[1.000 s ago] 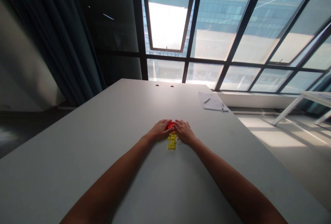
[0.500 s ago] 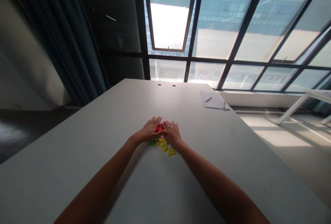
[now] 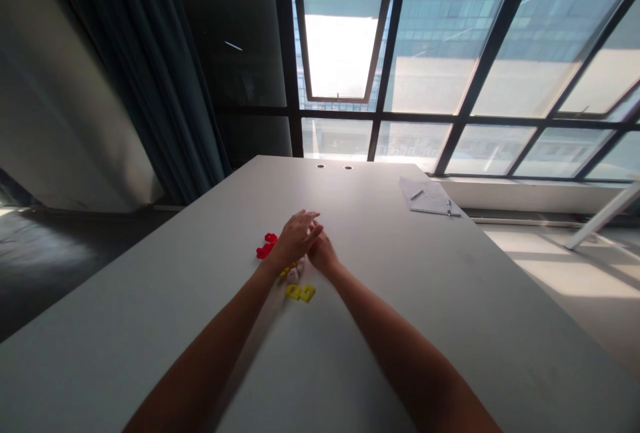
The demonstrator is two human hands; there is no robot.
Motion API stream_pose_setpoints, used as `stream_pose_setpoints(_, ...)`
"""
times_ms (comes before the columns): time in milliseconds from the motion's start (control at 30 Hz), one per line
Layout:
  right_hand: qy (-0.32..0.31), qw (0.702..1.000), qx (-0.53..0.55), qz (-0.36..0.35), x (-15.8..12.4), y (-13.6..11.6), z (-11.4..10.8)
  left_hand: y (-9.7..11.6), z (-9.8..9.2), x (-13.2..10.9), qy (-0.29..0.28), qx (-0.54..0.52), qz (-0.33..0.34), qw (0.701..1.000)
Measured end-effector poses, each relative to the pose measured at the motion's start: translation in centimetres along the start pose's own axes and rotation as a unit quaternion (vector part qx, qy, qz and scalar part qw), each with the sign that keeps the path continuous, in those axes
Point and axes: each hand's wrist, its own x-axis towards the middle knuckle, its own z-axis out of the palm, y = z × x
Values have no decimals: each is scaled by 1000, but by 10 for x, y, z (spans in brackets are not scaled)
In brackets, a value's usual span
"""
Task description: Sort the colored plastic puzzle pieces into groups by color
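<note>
My left hand (image 3: 298,236) stretches over the middle of the white table (image 3: 360,339), fingers extended and thumb reaching across my right hand. Close against it, my right hand (image 3: 323,253) has its fingers mostly hidden behind the left. Red plastic pieces (image 3: 266,248) lie just left of my left hand. Under its wrist are small yellow pieces (image 3: 284,273), partly covered. Pale whitish pieces (image 3: 293,275) sit between my wrists. Two square yellow pieces (image 3: 301,293), with holes, lie nearer to me. Anything between my palms is hidden.
White paper (image 3: 423,194) with a pen (image 3: 417,194) on it lies at the table's far right. Two round holes, one a grommet (image 3: 321,166), are near the far edge. Beyond stand windows (image 3: 340,53) and a dark curtain (image 3: 145,73).
The coloured pieces have shifted left and spread, with the red ones now out beside my left hand. Green pieces seen before are no longer visible. My hands have come closer together, left over right.
</note>
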Motion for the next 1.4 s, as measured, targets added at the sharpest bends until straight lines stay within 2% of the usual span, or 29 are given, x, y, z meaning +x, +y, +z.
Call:
stream_pose_setpoints(67, 11, 999, -31, 1, -21, 32, -25, 30, 14, -14, 12, 1, 6, 1000)
stream_pose_setpoints(167, -58, 993, -103, 13, -67, 75, -67, 73, 32, -47, -74, 16, 89, 993)
stream_pose_setpoints(233, -98, 982, -157, 26, -101, 92, -91, 87, 36, -69, -135, 27, 155, 978)
stream_pose_setpoints(300, -114, 974, -190, 46, -131, 97, -109, 83, 36, -80, -173, 35, 190, 966)
stream_pose_setpoints(433, -104, 969, -212, 68, -167, 89, -124, 47, 28, -75, -188, 60, 173, 965)
stream_pose_setpoints(633, -77, 971, -212, 80, -170, 81, -126, -8, 23, -56, -179, 64, 128, 973)
stream_pose_setpoints(767, -62, 972, -215, 72, -166, 84, -128, -25, 18, -52, -156, 68, 95, 981)
stream_pose_setpoints(833, -56, 971, -224, 67, -164, 85, -133, -21, 14, -50, -150, 75, 81, 982)
stream_pose_setpoints(933, -54, 965, -246, 76, -161, 81, -143, -2, 12, -50, -133, 63, 76, 986)
stream_pose_setpoints(1067, 10, 971, -231, 69, -167, 62, -145, 35, 21, -63, -123, -5, 84, 989)
stream_pose_setpoints(1133, 23, 975, -217, 50, -171, 49, -138, 47, 27, -71, -144, -29, 95, 985)
stream_pose_setpoints(1267, -16, 981, -194, -10, -175, 35, -122, 50, 32, -77, -197, -36, 135, 970)
stream_pose_setpoints(1400, -66, 979, -194, -23, -172, 41, -115, 45, 32, -76, -204, -7, 125, 971)
